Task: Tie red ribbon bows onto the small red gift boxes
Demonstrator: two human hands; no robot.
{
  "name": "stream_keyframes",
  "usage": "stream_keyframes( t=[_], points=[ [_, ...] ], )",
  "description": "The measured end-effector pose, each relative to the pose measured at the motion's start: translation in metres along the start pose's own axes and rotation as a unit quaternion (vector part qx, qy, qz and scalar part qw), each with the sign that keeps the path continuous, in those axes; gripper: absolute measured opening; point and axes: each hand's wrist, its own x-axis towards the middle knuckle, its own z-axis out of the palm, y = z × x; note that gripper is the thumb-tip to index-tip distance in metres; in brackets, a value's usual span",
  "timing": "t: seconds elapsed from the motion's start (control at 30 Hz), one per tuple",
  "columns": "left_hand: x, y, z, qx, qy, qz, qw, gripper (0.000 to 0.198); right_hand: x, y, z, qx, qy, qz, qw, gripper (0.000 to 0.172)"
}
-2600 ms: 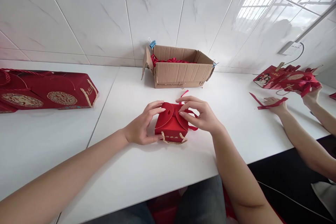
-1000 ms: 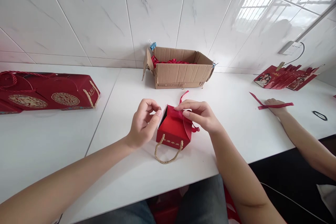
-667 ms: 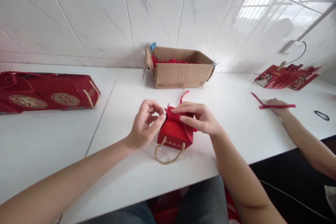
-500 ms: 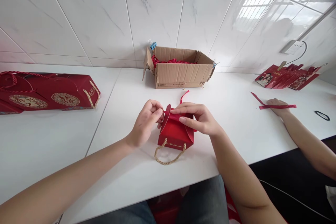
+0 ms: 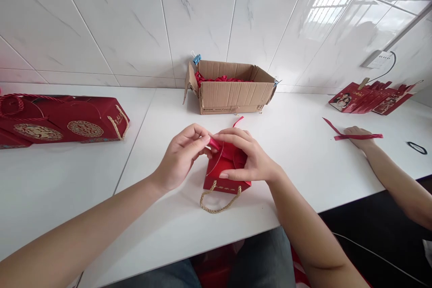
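A small red gift box (image 5: 225, 175) with a beige rope handle (image 5: 219, 204) stands on the white table (image 5: 162, 216) in front of me. My left hand (image 5: 180, 157) pinches a red ribbon end (image 5: 214, 144) at the box's top left. My right hand (image 5: 246, 157) lies over the top flaps with fingers curled, pressing them down. Another end of the ribbon (image 5: 238, 121) sticks up behind my right hand.
An open cardboard box (image 5: 229, 87) with red ribbons stands at the back against the tiled wall. Large red gift bags (image 5: 64, 121) lie at the left. At the right another person's hand (image 5: 359, 137) rests on a red ribbon strip (image 5: 351, 135), near flat red boxes (image 5: 369, 99) and a black ring (image 5: 416, 147).
The box's top flaps, open a second ago, are now folded down under my right hand. My left hand has taken hold of the ribbon end at the top.
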Motion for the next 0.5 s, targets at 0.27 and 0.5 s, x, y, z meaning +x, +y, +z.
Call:
stream_keyframes(
  t=[0.27,0.5],
  points=[
    [0.008,0.065,-0.001,-0.094,0.105,0.117,0.983,0.028,-0.001,0.004,-0.006,-0.048,0.001,0.027,0.998,0.051],
    [0.013,0.095,0.000,-0.056,0.171,0.225,0.958,0.022,0.001,0.004,-0.003,-0.025,0.013,0.039,0.999,0.050]
  ],
)
